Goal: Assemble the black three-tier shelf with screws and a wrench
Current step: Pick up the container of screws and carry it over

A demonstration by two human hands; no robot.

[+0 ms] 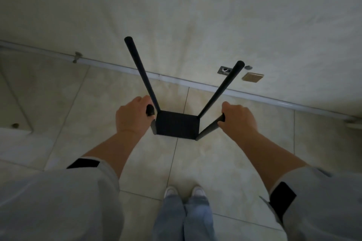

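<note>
Shoes: two white shoes stand side by side on the tiled floor, below blue jeans, nearest the camera and behind both grips.
Sleeves: grey sleeves with black cuff tabs are pushed up on both forearms.
Left grip: the left hand is closed around the top of the near left pole, fingers curled over it, with only the rounded black pole end showing past the thumb side.
Right grip: the right hand is closed around the upper end of the near right pole, which slants down and inward from the grip to the near right corner of the shelf.
Shelf: the black shelf sits low between the two grips, its one visible flat square tier on or close to the floor; which of the two cannot be told.
Far poles: beyond the grips, the far left pole and far right pole rise from the far corners and splay outward, both free of the hands.
Wall: beyond the shelf, a pale wall meets the floor at a light skirting strip.
Wall fittings: a brass-coloured plate and a small grey fitting sit just beside the tip of the far right pole.
</note>
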